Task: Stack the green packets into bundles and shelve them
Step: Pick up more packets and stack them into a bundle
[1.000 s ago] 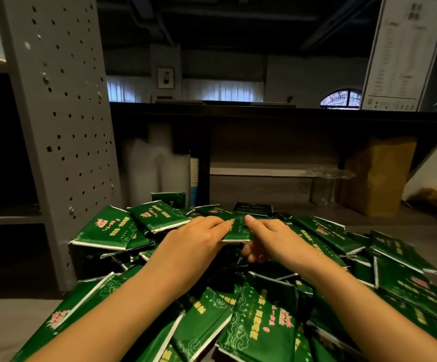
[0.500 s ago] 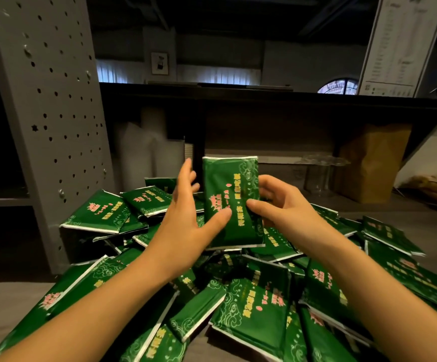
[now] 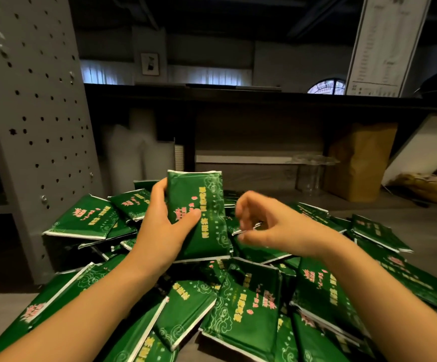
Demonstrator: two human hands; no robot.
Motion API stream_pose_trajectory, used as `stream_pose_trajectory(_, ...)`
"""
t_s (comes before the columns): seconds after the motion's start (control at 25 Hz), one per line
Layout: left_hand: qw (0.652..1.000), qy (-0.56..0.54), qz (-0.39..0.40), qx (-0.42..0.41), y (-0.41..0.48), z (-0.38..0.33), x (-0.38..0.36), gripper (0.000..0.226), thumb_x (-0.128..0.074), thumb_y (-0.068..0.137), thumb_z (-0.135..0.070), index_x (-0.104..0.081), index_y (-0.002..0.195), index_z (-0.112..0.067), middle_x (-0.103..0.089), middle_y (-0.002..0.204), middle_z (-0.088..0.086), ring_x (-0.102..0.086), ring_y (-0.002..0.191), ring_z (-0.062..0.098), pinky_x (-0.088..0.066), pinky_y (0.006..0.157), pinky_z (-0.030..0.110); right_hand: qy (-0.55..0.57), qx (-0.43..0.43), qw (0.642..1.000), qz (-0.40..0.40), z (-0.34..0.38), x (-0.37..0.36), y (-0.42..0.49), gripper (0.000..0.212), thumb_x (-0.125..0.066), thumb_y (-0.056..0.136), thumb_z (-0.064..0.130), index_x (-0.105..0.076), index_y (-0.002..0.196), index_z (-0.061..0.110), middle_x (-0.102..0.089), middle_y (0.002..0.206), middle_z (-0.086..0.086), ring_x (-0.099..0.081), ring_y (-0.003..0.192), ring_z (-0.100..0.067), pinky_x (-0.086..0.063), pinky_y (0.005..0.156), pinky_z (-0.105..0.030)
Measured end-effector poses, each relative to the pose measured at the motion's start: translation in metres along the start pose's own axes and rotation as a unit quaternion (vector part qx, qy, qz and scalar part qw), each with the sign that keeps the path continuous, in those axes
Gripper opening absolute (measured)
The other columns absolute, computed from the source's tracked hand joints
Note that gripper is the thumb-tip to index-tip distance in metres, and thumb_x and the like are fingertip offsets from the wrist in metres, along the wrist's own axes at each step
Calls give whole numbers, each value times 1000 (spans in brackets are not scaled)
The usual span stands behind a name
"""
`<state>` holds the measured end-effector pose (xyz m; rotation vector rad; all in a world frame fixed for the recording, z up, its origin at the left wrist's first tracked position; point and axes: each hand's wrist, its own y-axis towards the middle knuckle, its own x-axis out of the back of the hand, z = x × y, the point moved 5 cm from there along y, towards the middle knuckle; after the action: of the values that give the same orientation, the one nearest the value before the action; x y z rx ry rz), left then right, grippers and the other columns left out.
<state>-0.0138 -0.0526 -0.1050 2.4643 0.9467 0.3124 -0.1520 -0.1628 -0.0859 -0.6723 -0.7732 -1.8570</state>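
A heap of green packets (image 3: 248, 304) with pink and yellow print lies spread across the grey surface in front of me. My left hand (image 3: 160, 231) grips one green packet (image 3: 201, 199) upright above the heap, with the thumb across its front and the fingers behind its left edge. My right hand (image 3: 277, 226) hovers just right of that packet and does not touch it. Its fingers are loosely curled and blurred, just above the packets below, and I see nothing held in them.
A grey perforated shelf upright (image 3: 34, 126) stands at the left, with dark shelf bays beside it. Behind the heap are a dark low counter, a brown paper bag (image 3: 355, 165), a clear glass stand (image 3: 311, 168) and a leaning white board (image 3: 384, 43).
Both hands lifted one packet off the heap and turned it upright. Since then my right hand has let go and moved right and down, and my left hand alone keeps the packet.
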Motion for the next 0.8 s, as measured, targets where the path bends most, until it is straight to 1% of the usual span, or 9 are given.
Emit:
stream_pose_trajectory(0.08, 999, -8, -32, 25, 4, 4, 6, 47, -62, 87, -7, -40, 122, -30, -64, 109, 0, -64, 100, 18, -53, 87, 39, -71, -26, 987, 141, 1, -12, -6, 33, -67, 83, 13, -53, 111, 24, -58, 108, 10, -56, 96, -2, -47, 92, -27)
stream_pose_trajectory(0.16, 998, -18, -50, 46, 6, 6, 8, 48, -61, 87, -6, -40, 126, -24, -65, 106, -2, -64, 98, 18, -53, 84, 37, -124, -61, 959, 247, 3, -24, -13, 49, -66, 84, 14, -48, 127, 29, -49, 125, 17, -45, 104, 10, -34, 95, -15)
stream_pose_trajectory(0.24, 996, -20, -56, 60, 6, 7, 8, 49, -60, 88, -6, -39, 130, -21, -65, 104, -3, -64, 96, 16, -53, 79, 34, -172, -82, 943, 272, 2, -30, -15, 62, -68, 84, 18, -41, 137, 35, -37, 143, 15, -36, 119, 3, -29, 99, -22)
stream_pose_trajectory(0.32, 996, -21, -58, 67, 7, 8, 9, 50, -59, 88, -7, -39, 132, -20, -64, 103, -3, -64, 92, 14, -52, 73, 30, -202, -86, 941, 257, 2, -31, -15, 64, -70, 83, 23, -40, 137, 39, -35, 145, 12, -37, 128, -10, -32, 99, -29)
stream_pose_trajectory(0.36, 996, -21, -58, 68, 8, 8, 10, 50, -59, 88, -6, -38, 132, -20, -64, 102, -3, -64, 91, 13, -52, 71, 29, -211, -86, 942, 247, 2, -30, -16, 63, -71, 82, 25, -42, 135, 40, -37, 143, 10, -40, 125, -13, -35, 97, -30)
stream_pose_trajectory(0.48, 995, -30, -63, 70, 9, 8, 11, 50, -59, 88, -5, -38, 132, -19, -64, 104, -2, -64, 90, 13, -51, 70, 27, -250, -79, 944, 201, 0, -21, -15, 57, -71, 81, 30, -47, 133, 35, -40, 135, 7, -38, 111, -7, -35, 93, -27)
stream_pose_trajectory(0.6, 994, -38, -78, 71, 9, 9, 12, 48, -59, 88, -4, -39, 129, -20, -64, 106, 0, -64, 88, 14, -50, 68, 27, -252, -73, 959, 107, -1, -6, -11, 51, -69, 84, 30, -49, 131, 28, -44, 136, 8, -42, 122, -10, -33, 100, -27)
stream_pose_trajectory(0.72, 991, -45, -106, 68, 8, 10, 16, 43, -58, 88, -4, -39, 121, -26, -62, 108, 4, -64, 92, 19, -53, 74, 35, -243, -56, 968, 15, -7, 9, -7, 37, -68, 84, 31, -56, 119, 26, -54, 130, 9, -45, 124, -11, -32, 108, -31)
stream_pose_trajectory(0.8, 989, -38, -126, 62, 8, 10, 20, 45, -60, 87, -7, -39, 122, -28, -60, 114, 8, -63, 98, 23, -53, 83, 42, -220, -34, 974, -49, -9, 22, -6, 22, -69, 83, 31, -61, 102, 25, -63, 114, 9, -54, 114, -11, -41, 102, -41)
